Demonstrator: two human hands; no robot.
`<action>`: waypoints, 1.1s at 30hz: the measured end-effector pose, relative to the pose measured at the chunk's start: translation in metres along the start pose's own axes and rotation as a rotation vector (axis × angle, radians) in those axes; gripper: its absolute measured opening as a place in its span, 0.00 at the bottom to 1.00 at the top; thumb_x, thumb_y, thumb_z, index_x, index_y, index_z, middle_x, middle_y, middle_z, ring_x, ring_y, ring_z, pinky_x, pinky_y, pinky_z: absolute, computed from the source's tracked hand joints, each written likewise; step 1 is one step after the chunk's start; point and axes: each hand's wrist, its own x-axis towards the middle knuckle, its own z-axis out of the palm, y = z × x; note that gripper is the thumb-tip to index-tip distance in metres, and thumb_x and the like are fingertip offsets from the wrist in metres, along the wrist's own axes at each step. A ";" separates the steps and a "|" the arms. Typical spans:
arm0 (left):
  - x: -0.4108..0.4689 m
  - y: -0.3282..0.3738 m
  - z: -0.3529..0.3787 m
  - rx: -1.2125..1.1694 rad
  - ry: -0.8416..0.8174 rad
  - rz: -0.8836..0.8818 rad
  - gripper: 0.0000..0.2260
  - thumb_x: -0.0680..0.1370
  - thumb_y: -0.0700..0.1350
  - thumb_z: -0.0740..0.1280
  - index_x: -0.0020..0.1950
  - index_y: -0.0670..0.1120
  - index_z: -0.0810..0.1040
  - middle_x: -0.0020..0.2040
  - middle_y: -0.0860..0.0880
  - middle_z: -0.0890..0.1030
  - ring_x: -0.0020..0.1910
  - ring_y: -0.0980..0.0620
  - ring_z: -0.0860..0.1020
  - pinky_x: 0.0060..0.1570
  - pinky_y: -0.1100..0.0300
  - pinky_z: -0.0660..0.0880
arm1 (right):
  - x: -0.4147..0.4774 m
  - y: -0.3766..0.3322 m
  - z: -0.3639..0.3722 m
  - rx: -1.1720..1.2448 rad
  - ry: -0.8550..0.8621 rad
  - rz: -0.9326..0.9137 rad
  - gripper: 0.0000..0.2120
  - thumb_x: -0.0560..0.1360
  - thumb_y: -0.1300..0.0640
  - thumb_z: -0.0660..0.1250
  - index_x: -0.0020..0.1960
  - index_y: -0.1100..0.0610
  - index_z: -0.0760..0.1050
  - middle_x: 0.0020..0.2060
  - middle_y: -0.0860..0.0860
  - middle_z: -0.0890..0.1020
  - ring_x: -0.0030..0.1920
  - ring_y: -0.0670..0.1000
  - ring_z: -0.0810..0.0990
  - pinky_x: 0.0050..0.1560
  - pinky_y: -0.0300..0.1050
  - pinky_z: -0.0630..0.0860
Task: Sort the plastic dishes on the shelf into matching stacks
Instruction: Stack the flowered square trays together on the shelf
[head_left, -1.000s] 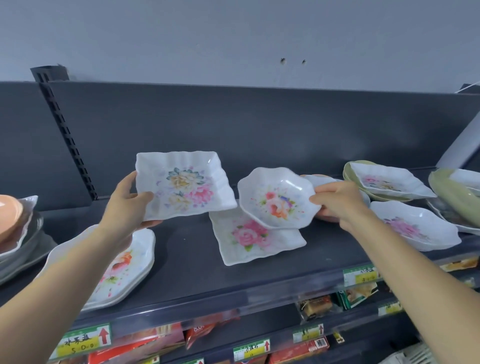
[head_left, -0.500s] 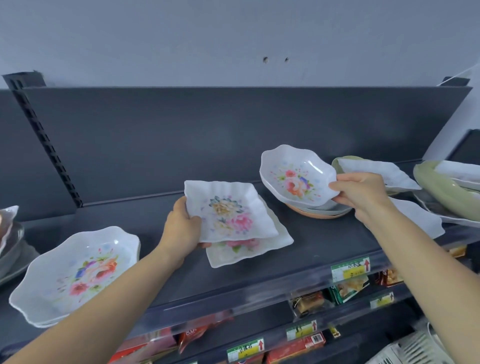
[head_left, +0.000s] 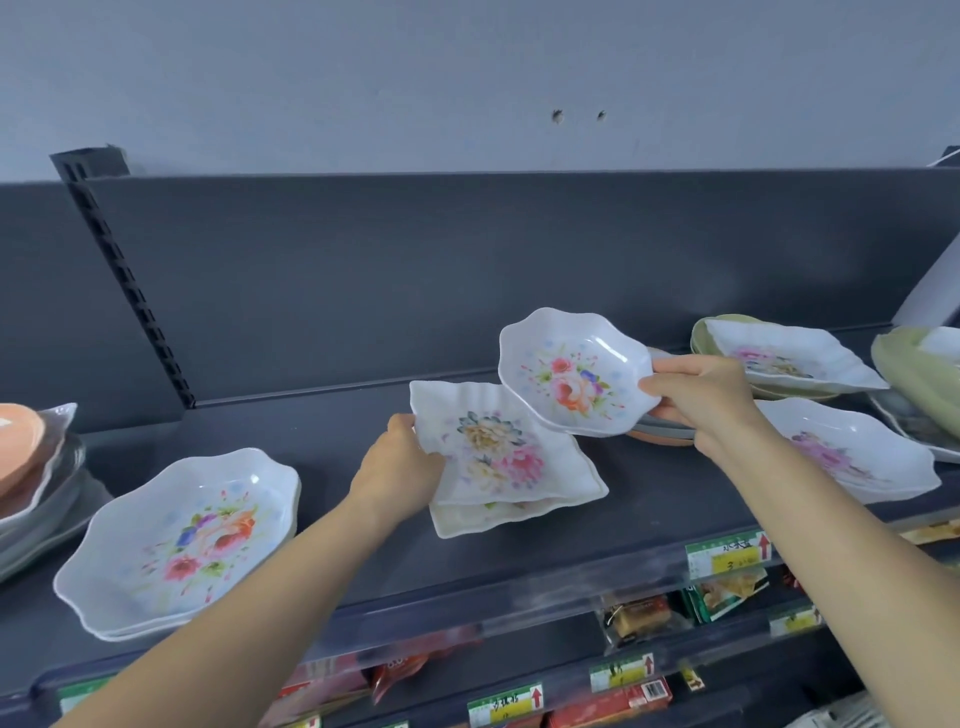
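Our left hand (head_left: 400, 467) grips 1 square dish (head_left: 498, 447) resting on its match (head_left: 467, 519) on the shelf (head_left: 311, 467); our right hand (head_left: 701, 400) pinches 1 bowl (head_left: 571, 374) in the air. We judge the mixed piles (head_left: 779, 364) at right are not yet sorted

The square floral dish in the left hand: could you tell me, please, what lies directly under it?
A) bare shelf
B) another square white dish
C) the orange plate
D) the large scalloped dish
B: under the square floral dish, gripped by the left hand, a second square white dish shows its rim.
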 end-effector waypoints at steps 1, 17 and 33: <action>-0.001 -0.001 -0.001 0.004 -0.006 -0.005 0.20 0.69 0.47 0.63 0.61 0.46 0.71 0.50 0.49 0.81 0.49 0.46 0.80 0.52 0.46 0.78 | 0.000 0.000 0.002 -0.004 -0.012 -0.001 0.14 0.69 0.72 0.69 0.53 0.63 0.81 0.48 0.56 0.83 0.41 0.53 0.83 0.35 0.40 0.81; -0.014 -0.024 0.004 0.139 0.117 0.131 0.25 0.77 0.56 0.63 0.68 0.42 0.69 0.50 0.48 0.78 0.48 0.52 0.73 0.50 0.58 0.70 | -0.015 -0.009 0.033 0.030 -0.141 -0.035 0.09 0.68 0.75 0.66 0.44 0.65 0.80 0.51 0.66 0.82 0.41 0.55 0.82 0.39 0.46 0.84; -0.070 -0.068 -0.148 -0.475 0.311 0.124 0.10 0.79 0.42 0.63 0.48 0.54 0.83 0.47 0.48 0.85 0.47 0.52 0.82 0.40 0.65 0.79 | -0.104 -0.041 0.172 -0.034 -0.507 -0.167 0.10 0.68 0.71 0.69 0.44 0.60 0.82 0.39 0.55 0.85 0.39 0.52 0.85 0.34 0.39 0.80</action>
